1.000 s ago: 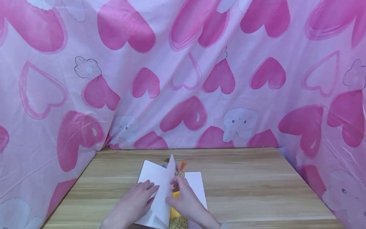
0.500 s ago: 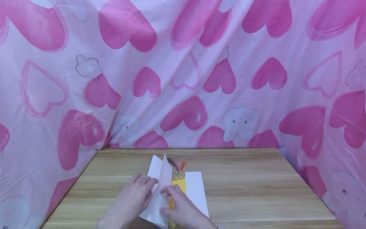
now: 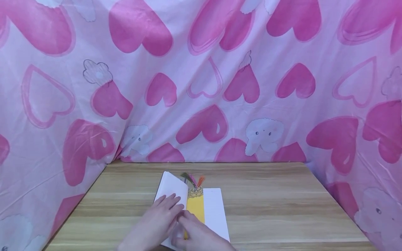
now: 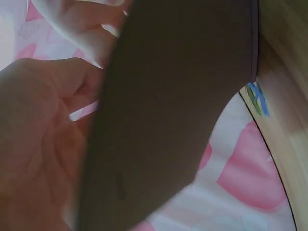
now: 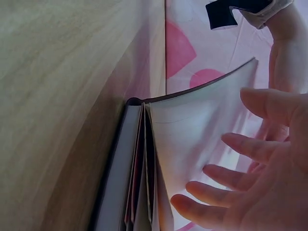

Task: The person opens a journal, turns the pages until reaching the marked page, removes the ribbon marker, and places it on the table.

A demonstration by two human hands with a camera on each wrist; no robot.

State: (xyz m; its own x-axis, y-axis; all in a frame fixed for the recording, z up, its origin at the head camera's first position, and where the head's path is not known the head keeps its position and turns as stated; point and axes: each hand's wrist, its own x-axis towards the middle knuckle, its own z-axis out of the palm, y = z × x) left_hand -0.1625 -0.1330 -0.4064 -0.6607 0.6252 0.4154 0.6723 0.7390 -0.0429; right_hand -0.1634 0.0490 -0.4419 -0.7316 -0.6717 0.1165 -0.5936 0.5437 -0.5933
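Note:
A notebook with a dark cover (image 4: 159,106) lies open, its left side tilted up off the table. Along the inner part of its right page (image 3: 216,209) lies a yellow bookmark (image 3: 196,205) with a patterned gold band. Green, pink and orange tassels (image 3: 194,180) stick out past its top; in the right wrist view several thin layers (image 5: 144,178) show at the spine. My left hand (image 3: 160,218) rests on the raised left page (image 3: 171,188), fingers extended. My right hand (image 3: 199,232) is close beside it over the gutter, fingers spread and nearly straight in the right wrist view.
The notebook lies on a wood-grain table (image 3: 282,202). Behind and on both sides hangs a pink cloth (image 3: 201,87) printed with hearts. A black device (image 5: 236,9) sits on my left wrist.
The loose white leaf that stood up in the middle has gone over to the left, exposing more of the yellow bookmark. Both hands have drawn closer together near the gutter.

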